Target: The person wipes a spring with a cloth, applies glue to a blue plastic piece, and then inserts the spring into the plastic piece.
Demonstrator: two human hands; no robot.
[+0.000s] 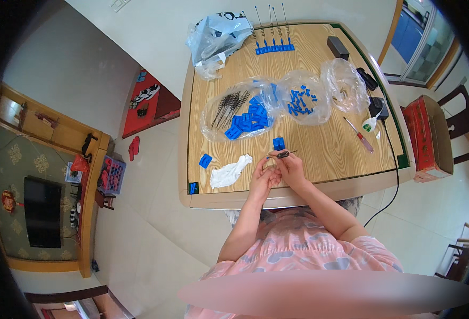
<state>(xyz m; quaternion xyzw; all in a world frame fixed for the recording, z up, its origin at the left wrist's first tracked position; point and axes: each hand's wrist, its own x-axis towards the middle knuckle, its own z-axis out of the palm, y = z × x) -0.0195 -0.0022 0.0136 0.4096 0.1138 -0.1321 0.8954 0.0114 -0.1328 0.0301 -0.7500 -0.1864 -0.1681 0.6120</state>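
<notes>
The person's right hand [294,171] is pinched on a dark spring [282,154] mid-frame; can't tell if the left hand [261,181] is clamped too. Spring's basically sideways, wire end aimed right and slightly up, sitting at the fingertips. Blue block [279,143] just above.

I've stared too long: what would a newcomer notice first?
Upright springs on blue blocks near the table's far edge stand out first. A heap of blue pieces in a clear bag, left of centre, follows. At the near side, left hand and right hand meet at a dark spring.
</notes>
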